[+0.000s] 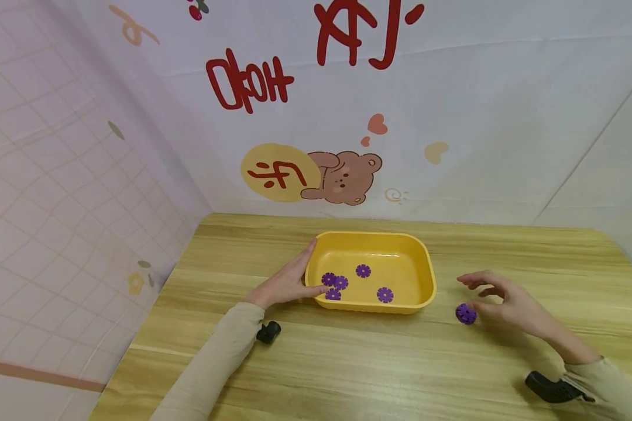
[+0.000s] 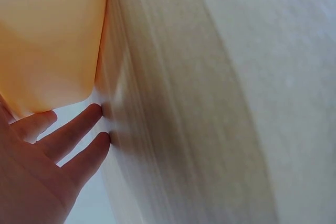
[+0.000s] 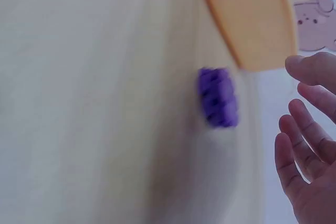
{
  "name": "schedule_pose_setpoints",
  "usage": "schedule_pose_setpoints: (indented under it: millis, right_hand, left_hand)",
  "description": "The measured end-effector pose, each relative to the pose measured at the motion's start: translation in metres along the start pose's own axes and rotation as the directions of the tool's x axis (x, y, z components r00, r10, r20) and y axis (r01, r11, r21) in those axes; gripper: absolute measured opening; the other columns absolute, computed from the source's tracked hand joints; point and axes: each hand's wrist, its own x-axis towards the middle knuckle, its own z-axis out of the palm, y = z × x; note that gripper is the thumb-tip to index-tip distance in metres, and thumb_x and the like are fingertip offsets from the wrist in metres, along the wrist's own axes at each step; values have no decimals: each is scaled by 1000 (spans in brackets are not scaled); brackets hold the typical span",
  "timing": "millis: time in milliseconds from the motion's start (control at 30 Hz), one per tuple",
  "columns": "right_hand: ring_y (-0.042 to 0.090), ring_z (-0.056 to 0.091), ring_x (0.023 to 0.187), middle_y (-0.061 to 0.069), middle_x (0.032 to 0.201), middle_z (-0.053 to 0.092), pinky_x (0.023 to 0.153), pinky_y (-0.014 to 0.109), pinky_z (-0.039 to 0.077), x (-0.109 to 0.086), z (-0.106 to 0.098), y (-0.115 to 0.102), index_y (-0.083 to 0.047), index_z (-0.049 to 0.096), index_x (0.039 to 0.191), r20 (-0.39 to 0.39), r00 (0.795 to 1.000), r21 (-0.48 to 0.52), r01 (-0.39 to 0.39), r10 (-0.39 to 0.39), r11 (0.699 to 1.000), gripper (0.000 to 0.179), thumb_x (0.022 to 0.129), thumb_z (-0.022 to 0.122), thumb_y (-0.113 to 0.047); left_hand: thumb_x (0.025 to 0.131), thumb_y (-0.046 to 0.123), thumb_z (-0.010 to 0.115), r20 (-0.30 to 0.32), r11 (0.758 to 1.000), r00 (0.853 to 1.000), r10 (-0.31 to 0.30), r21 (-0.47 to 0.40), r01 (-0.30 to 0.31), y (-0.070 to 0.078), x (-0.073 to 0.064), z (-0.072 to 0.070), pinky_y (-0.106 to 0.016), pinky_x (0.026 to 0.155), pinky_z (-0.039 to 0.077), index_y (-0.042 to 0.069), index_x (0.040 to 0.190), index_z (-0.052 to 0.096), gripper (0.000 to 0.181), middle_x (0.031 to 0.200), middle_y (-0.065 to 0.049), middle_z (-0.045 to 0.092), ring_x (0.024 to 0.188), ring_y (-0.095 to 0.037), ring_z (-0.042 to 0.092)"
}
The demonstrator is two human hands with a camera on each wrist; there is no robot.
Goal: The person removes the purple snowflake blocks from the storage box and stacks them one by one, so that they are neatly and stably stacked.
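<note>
Just beside right hand (image 1: pixel 513 301), purple disc stack (image 1: pixel 466 314).

Wooden table (image 1: pixel 379 362) against white, bear-printed wall (image 1: pixel 479 105)

The head view is bright and fairly sharp, with pale sheen on the table (image 1: pixel 368 362); both wrist views look duller, the purple stack (image 3: pixel 218 98) blurred.

Touches the yellow-orange tray (image 2: pixel 50 35) with the left hand (image 2: pixel 37 174).
Rests two fingertips (image 2: pixel 95 110) against the wood-grained tabletop (image 2: pixel 152 98).
</note>
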Motion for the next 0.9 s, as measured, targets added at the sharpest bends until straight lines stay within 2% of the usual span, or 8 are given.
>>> schedule_pose_setpoints:
  millis: [200, 367, 500, 667, 900]
  right_hand:
    - [11, 55, 105, 1, 118, 62, 81, 17, 48, 25, 3, -19, -8, 63, 122, -17, 1000, -16, -1, 1, 1000, 46, 80, 73, 8]
    - [11, 57, 104, 8, 113, 65, 80, 19, 50, 47, 11, -32, -6, 65, 116, -9, 998, -32, 68, -68, 997, 42, 78, 75, 8]
    - [9, 58, 100, 7, 110, 66, 79, 20, 50, 64, 19, -41, -7, 66, 113, 5, 994, -34, 111, -111, 993, 42, 76, 76, 9]
    - [11, 59, 94, 0, 110, 65, 78, 25, 53, 82, 28, -46, -14, 66, 112, 67, 991, -24, 122, -120, 992, 41, 78, 77, 5]
    - [17, 61, 91, -2, 111, 65, 76, 34, 54, 97, 42, -50, -18, 67, 111, 174, 982, -28, 75, -69, 997, 30, 85, 76, -10]
  left_hand:
    - [82, 51, 73, -9, 1000, 1000, 6, -11, -6, -1, 0, 0, -35, 114, 15, 15, 156, -6, 114, 160, 0, 2, 144, -18, 10]
    - [83, 49, 73, -2, 1000, 1000, -2, -9, 2, -1, 0, 0, -32, 114, 14, 17, 156, -8, 113, 160, 1, 0, 144, -16, 8]
    - [83, 49, 73, -2, 1000, 1000, 5, -12, -5, -1, 1, 0, -33, 114, 15, 17, 156, -8, 113, 160, 0, 0, 144, -17, 9]
    - [82, 50, 72, -4, 1000, 1000, 7, -16, -7, -2, 1, 0, -33, 114, 15, 18, 156, -8, 114, 160, 1, 0, 144, -16, 9]
    - [82, 49, 73, -12, 1000, 1000, 17, -19, -17, -2, 0, 1, -36, 114, 16, 17, 156, -7, 114, 161, -2, 2, 144, -19, 11]
